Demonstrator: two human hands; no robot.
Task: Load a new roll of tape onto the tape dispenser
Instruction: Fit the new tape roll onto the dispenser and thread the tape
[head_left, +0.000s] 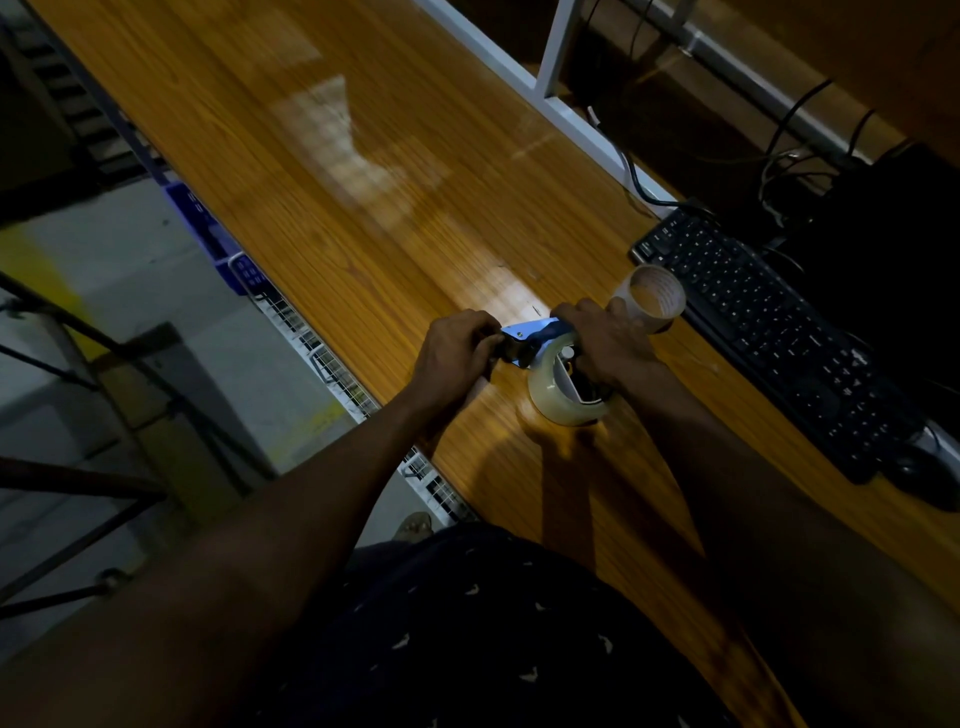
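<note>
A blue and black tape dispenser (530, 335) lies on the wooden table (363, 208) between my two hands. A roll of clear tape (558, 397) sits on its wheel, at the end nearest me. My left hand (457, 351) pinches the dispenser's front end, by the blade. Closed around the dispenser's body behind the roll is my right hand (605, 343). An empty cardboard tape core (652, 301) stands just beyond my right hand, touching its fingers.
A black keyboard (769, 332) lies to the right, with a dark mouse (924, 470) at its near end. Cables and a white metal frame (556, 67) run along the table's far edge. The table's left edge drops to a wire rack and floor.
</note>
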